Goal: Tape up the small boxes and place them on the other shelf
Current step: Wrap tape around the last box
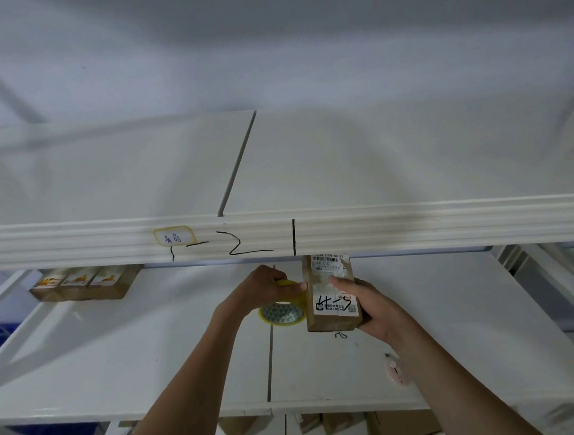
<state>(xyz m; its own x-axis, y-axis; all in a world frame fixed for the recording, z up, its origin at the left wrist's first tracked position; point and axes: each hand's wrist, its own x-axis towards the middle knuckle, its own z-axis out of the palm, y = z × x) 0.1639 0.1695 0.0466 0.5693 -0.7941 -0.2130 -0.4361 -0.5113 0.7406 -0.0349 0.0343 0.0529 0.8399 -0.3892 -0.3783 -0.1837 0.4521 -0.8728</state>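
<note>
At a white metal shelving unit, a person tapes a parcel on the middle shelf board (152, 340). Far to the left of both grips, a row of small brown cardboard boxes with printed labels (79, 284) sits at the back of that board, well apart from the work. The left hand (266, 286) curls its fingers over the top of a yellow-rimmed roll of clear packing tape with a patterned core (281, 312), its thumb tip reaching right to touch the near edge of the parcel. Just right of that grip stands the small oblong brown cardboard box with white shipping labels and black handwritten marks (331, 294), its far end tucked under the ribbed front beam of the upper shelf (412, 225). The right hand (372, 307) wraps the box's right side from beneath, forefinger laid flat across the label to pin the tape end. To do this step well, it seems wise to keep that finger pressing while the roll is drawn leftward and down, taut and square to the seam, so no wrinkle forms. Below and right of the right wrist lies a small pink cutter (396, 371), near enough to reach for the cut.
</note>
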